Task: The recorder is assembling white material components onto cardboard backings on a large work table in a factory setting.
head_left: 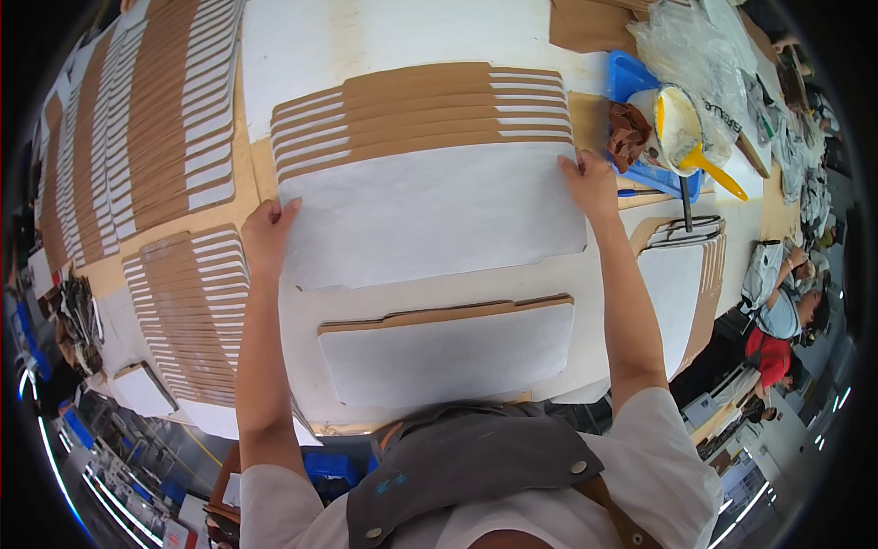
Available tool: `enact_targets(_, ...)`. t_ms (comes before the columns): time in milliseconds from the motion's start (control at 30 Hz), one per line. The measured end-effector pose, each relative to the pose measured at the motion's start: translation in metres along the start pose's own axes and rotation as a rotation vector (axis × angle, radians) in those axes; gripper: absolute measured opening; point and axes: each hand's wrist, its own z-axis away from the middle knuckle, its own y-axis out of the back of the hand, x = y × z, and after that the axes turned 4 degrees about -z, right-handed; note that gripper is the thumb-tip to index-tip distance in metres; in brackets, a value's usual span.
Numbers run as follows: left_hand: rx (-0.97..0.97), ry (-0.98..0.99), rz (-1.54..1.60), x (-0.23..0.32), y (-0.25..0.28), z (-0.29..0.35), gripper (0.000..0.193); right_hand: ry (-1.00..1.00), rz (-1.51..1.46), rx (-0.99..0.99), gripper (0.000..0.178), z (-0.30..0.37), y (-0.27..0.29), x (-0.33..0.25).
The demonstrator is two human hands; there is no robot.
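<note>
A large white-faced cardboard panel (434, 215) lies across the middle of the table, in front of a fanned row of brown and white panels (416, 101). My left hand (270, 229) is closed at its left edge, thumb against the upper left side. On the opposite side, my right hand (593, 188) pinches the upper right edge between thumb and fingers. The panel's near edge has shallow notches. Closer to my body sits a smaller stack of white-topped brown panels (448, 357), apart from both hands.
Fanned brown and white panels (160, 110) cover the far left, with another fanned pile (187, 302) nearer. At right, a blue tray (631, 73) holds a tub with a yellow-handled brush (704, 163) and crumpled brown material (627, 137). White panels (668, 284) lie below it.
</note>
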Motion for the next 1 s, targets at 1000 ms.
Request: enact_targets(1000, -0.15, -0.705, -0.171, 0.001, -0.041, 0.167, 0.024, 0.784, -0.133, -0.194, 0.032, 0.203, -0.073, -0.028)
